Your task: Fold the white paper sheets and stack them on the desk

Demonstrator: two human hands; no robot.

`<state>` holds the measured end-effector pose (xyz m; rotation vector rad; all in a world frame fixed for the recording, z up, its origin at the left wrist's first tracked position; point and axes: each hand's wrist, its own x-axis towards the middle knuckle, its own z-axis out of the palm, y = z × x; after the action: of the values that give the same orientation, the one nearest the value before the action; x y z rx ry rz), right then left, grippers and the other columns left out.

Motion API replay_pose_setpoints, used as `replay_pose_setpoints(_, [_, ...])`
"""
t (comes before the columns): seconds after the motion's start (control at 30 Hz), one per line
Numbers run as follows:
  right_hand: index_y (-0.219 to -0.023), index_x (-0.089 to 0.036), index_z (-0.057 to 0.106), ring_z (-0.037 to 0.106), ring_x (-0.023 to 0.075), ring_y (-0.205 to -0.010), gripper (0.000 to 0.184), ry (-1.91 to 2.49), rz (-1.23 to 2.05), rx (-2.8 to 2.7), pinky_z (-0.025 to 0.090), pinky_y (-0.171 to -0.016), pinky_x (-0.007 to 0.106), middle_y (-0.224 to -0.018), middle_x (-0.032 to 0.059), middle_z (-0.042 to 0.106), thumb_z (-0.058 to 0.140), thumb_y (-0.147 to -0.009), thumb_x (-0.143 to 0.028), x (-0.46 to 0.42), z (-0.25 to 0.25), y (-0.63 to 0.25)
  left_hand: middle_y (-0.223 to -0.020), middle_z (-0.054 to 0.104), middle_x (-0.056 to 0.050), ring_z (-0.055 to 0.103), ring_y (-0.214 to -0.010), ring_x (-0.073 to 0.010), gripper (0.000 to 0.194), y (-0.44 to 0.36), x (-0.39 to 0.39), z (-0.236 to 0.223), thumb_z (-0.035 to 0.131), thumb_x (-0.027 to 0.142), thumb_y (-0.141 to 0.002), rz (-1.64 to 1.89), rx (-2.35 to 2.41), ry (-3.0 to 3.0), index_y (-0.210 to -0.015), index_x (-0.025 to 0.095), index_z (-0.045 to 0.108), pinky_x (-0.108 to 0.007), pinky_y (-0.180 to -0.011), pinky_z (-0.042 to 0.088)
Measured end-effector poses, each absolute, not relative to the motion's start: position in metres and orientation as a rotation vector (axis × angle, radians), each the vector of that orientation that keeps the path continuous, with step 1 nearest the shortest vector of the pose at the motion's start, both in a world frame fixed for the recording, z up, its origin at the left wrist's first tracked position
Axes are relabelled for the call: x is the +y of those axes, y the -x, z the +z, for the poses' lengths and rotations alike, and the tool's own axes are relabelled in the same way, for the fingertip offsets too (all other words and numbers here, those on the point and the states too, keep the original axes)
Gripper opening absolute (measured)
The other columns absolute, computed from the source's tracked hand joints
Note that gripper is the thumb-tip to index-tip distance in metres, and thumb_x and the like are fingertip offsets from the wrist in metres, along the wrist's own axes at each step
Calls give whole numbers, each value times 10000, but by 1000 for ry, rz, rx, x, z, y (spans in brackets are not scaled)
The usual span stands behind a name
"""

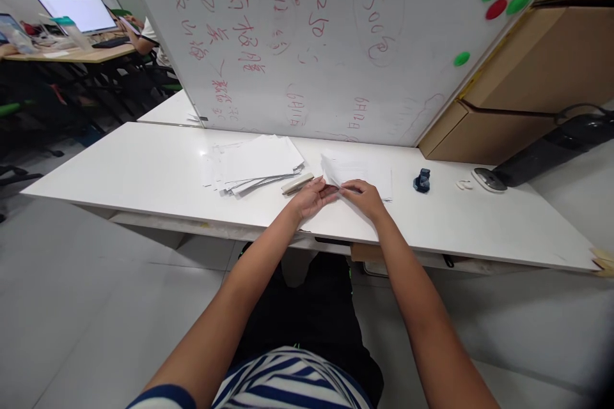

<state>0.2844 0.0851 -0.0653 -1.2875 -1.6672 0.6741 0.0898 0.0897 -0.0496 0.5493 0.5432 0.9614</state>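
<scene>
Loose paper pile (pixel 261 158) at left on desk (pixel 119 166), ragged edges; best kept apart from sheets in hand. Long beige tool (pixel 297 184) between pile and left hand (pixel 315 198). Left hand palm up, fingers part open by near edge of raised sheet (pixel 329 167); can't tell if clamped. Sheet curls up over right papers (pixel 374 172); light hold should avoid creasing. Right hand (pixel 361 195): thumb and fingertips together, pinching sheet edge.
</scene>
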Motion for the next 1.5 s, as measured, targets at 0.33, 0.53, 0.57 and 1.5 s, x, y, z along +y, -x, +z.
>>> replay_pose_setpoints(0.33, [-893, -261, 745, 653, 235, -976, 242, 1272, 602, -1710, 503, -917, 411, -994, 44, 718, 705, -755, -456, 86, -67, -284, -1096, 653, -114, 655, -987, -189, 173, -91, 87, -41, 572, 292, -922, 949, 620, -557, -970, 141, 641, -366, -963, 474])
replay_pose_setpoints(0.53, [-874, -282, 743, 649, 234, -979, 180, 1251, 480, -1810, 500, -921, 421, -965, 28, 727, 660, -804, -426, 86, -69, -284, -1033, 670, -115, 658, -952, -206, 212, -96, 86, -41, 588, 337, -910, 994, 624, -635, -964, 134, 619, -453, -957, 471])
replay_pose_setpoints(0.57, [-867, -280, 741, 652, 231, -967, 177, 1245, 458, -1818, 505, -910, 417, -959, 28, 728, 646, -817, -421, 86, -69, -283, -995, 675, -112, 664, -931, -200, 174, -97, 86, -41, 573, 298, -921, 988, 642, -626, -932, 128, 611, -451, -954, 475])
replay_pose_setpoints(1.5, [-917, -223, 687, 628, 226, -772, 483, 1356, 177, -2003, 434, -673, 333, -827, 66, 706, 276, -981, -469, 65, -52, -268, -903, 643, -58, 594, -845, -187, 291, -102, 74, -38, 740, 372, -746, 1128, 895, -1116, -889, 139, 644, -346, -773, 530])
